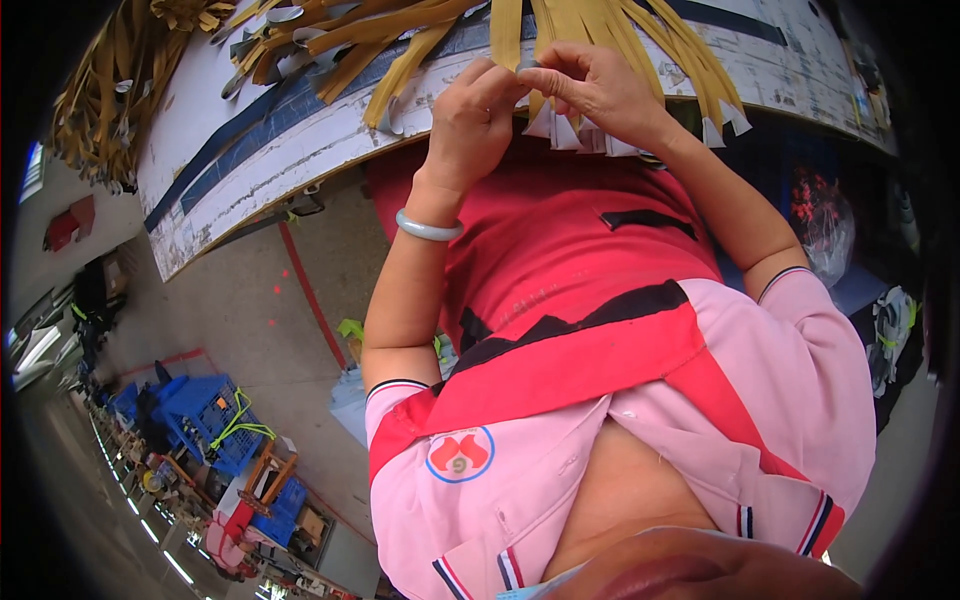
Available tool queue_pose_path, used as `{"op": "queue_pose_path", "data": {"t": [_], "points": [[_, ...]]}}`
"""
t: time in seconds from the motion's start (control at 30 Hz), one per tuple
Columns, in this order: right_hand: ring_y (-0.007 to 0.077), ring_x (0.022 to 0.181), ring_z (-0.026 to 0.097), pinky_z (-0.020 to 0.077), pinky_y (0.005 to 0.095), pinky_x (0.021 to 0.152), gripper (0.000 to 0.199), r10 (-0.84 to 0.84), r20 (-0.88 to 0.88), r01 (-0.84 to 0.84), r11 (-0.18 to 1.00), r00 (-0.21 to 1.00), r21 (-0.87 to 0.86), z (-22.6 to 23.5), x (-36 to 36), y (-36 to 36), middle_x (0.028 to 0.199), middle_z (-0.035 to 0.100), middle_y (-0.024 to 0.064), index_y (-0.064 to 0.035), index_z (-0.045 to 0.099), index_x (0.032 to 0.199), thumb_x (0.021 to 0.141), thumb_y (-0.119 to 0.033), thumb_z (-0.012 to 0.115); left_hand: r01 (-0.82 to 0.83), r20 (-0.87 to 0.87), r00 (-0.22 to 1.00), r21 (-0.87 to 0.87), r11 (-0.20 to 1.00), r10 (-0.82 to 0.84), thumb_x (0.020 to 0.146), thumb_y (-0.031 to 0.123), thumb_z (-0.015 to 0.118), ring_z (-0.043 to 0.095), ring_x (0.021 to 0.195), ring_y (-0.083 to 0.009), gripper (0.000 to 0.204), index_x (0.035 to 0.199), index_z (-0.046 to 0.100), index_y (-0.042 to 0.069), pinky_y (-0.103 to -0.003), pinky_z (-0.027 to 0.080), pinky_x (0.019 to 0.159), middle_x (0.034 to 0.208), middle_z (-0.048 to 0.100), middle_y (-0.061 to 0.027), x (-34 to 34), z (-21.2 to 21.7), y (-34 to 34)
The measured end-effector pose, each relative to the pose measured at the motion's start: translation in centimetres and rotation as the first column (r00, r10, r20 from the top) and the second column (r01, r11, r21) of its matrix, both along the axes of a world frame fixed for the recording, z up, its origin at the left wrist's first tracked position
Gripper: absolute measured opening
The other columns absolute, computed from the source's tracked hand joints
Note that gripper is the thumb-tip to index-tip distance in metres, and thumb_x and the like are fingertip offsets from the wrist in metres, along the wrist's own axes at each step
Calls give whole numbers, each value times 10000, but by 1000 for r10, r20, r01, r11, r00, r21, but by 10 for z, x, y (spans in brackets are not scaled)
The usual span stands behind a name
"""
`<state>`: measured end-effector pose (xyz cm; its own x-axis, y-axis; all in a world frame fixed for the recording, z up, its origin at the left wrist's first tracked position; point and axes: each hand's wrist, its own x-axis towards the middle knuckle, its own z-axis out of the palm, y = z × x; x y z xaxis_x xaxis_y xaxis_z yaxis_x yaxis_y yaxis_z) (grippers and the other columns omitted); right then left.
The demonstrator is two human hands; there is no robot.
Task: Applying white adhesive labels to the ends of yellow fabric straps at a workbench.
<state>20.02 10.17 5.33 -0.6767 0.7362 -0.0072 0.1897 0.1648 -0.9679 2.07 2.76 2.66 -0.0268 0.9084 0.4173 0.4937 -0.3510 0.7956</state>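
Observation:
At the edge of the table, my left hand (472, 122) and my right hand (598, 92) meet, fingers pinched together. Between their fingertips is the grey-tipped end of a mustard-yellow zipper strip (507, 32), which runs away over the table. The fingers partly hide that tip. To the right, more yellow zipper strips (686, 58) fan out, their whitish ends (733, 118) hanging over the edge. Left of my hands lies a loose pile of similar strips (405, 68), some with grey ends. A pale bangle (428, 228) circles my left wrist.
The scuffed white table (255, 160) carries dark blue tape (215, 165). A large strip bundle (110, 105) hangs at its left end. Blue crates (212, 412) and another person (228, 540) are at the lower left. A clear plastic bag (828, 232) hangs at the right.

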Motion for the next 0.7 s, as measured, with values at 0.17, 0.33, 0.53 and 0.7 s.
{"op": "queue_pose_path", "data": {"t": [0.17, 0.33, 0.53, 0.7], "points": [[14, 556, 458, 360, 198, 507, 245, 17, -150, -47, 979, 989, -196, -6, 9, 29, 651, 518, -54, -82, 641, 804, 926, -280, 718, 48, 55, 997, -60, 997, -45, 854, -46, 627, 589, 680, -290, 83, 906, 625, 19, -339, 469, 596, 808, 588, -119, 3, 12, -7], [24, 585, 479, 388, 194, 537, 261, 33, -123, -63, 967, 992, -249, -18, 11, 25, 687, 541, -54, -82, 640, 851, 955, -319, 677, 23, 158, 987, -93, 995, -8, 885, -25, 633, 603, 656, -200, 59, 856, 590, 3, -295, 459, 579, 771, 589, -93, -6, 4, -15], [71, 613, 580, 455, 225, 554, 218, -220, -62, 200, 950, 973, -238, 3, 71, 68, 725, 610, -11, -57, 601, 840, 972, -227, 637, -577, 692, 563, -62, 814, 452, 994, 88, 584, 671, 708, -170, 92, 1044, 609, 15, -300, 586, 653, 897, 660, -95, -132, 19, -45], [55, 736, 540, 438, 207, 644, 122, 108, 285, -89, 993, 953, -78, 7, 107, 38, 805, 578, -35, -57, 647, 978, 946, -172, 676, -561, 590, 591, -189, 806, 550, 987, 91, 602, 669, 733, -150, 127, 1083, 628, 11, -270, 570, 650, 890, 661, -78, -128, 1, -62]]}}
